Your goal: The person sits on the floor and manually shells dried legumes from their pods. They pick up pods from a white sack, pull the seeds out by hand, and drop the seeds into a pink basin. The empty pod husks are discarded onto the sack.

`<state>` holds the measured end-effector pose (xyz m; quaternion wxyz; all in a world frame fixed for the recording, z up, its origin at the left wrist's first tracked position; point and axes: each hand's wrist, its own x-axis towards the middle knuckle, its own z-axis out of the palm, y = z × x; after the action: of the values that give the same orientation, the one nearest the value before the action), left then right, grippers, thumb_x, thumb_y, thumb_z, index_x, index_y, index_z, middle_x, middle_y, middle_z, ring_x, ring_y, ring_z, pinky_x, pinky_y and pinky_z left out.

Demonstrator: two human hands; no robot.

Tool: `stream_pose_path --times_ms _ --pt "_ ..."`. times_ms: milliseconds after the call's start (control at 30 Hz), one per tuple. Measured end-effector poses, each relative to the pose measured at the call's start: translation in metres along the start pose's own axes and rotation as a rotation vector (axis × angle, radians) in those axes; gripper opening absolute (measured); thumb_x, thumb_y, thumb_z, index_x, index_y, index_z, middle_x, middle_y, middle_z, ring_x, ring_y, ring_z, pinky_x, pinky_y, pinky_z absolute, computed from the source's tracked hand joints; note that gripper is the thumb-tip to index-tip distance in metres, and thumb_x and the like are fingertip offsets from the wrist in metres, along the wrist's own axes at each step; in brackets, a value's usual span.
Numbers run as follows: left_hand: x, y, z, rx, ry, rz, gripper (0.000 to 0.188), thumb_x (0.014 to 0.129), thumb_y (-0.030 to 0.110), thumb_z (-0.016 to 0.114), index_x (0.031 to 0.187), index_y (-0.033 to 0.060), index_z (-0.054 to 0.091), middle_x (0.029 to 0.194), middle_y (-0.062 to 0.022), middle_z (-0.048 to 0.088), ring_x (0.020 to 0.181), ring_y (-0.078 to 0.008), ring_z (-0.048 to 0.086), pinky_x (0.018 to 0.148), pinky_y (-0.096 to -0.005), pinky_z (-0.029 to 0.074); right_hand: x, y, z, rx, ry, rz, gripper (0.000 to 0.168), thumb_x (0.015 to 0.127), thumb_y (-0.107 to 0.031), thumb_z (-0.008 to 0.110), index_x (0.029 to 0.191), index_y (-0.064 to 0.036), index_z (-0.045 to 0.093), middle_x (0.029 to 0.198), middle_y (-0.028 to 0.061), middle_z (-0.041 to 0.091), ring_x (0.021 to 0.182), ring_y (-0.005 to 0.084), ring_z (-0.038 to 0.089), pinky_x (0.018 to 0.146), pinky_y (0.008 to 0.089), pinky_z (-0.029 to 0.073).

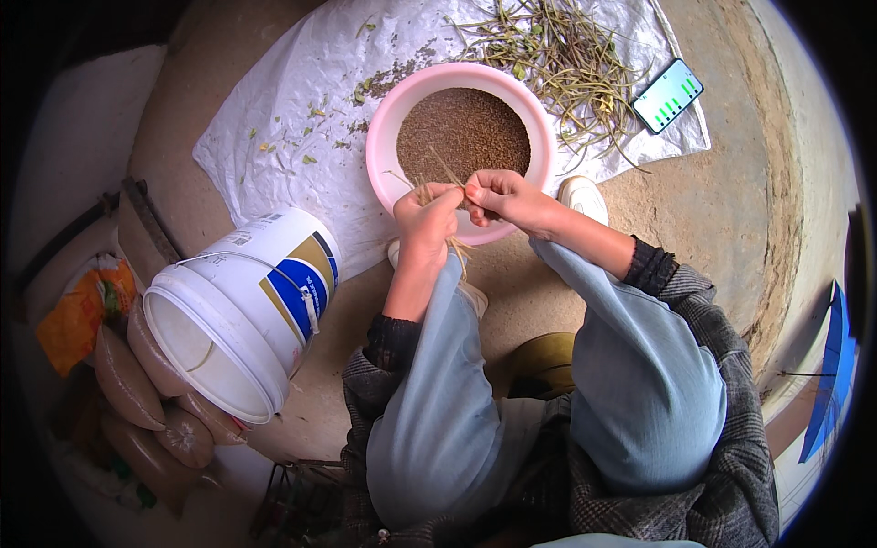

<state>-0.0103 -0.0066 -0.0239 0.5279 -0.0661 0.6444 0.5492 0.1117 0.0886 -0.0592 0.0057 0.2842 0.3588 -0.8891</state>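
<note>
A pink basin (380, 137) stands between my feet, holding a broad layer of small brown seeds or beans (466, 127). Over its near rim, my left hand (429, 216) is closed around several thin, dry pods (445, 166); their ends stick out above and below the fist. My right hand (503, 197) meets it at the fingertips, thumb and forefinger pinched on a pod. How much of that pod lies inside the fingers is hidden. Beyond the basin to the right, a heap of long greenish-brown pods (575, 68) lies on a white woven plastic sheet (274, 130).
A phone (668, 96) with a lit screen lies at the sheet's right edge. On the left a white plastic bucket (253, 288) lies tipped over, near filled bags (130, 383). Leaf bits and dark debris (397, 75) are scattered on the sheet. A blue umbrella (825, 383) is at far right.
</note>
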Motion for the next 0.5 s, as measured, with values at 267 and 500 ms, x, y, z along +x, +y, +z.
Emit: stream_pose_path --times_ms 267,500 --pt "-0.004 0.000 0.003 0.022 -0.010 0.007 0.005 0.074 -0.001 0.064 0.071 -0.0007 0.059 0.056 0.0030 0.051 0.042 -0.0011 0.038 0.038 -0.0186 0.025 0.004 -0.005 0.006 0.173 -0.014 0.211 0.027 0.098 -0.027 0.043 0.078 -0.009 0.046 0.059 -0.0033 0.039 0.053 0.0055 0.036 0.046 0.0201 0.028" --pt "-0.004 -0.002 0.006 -0.007 0.006 0.005 0.003 0.076 -0.002 0.061 0.073 -0.0017 0.060 0.056 0.0032 0.051 0.041 -0.0011 0.037 0.038 -0.0194 0.024 0.014 0.015 0.005 -0.646 0.248 -0.311 0.027 0.095 -0.022 0.041 0.081 -0.003 0.052 0.062 0.0045 0.051 0.055 0.0100 0.049 0.051 0.0270 0.039"
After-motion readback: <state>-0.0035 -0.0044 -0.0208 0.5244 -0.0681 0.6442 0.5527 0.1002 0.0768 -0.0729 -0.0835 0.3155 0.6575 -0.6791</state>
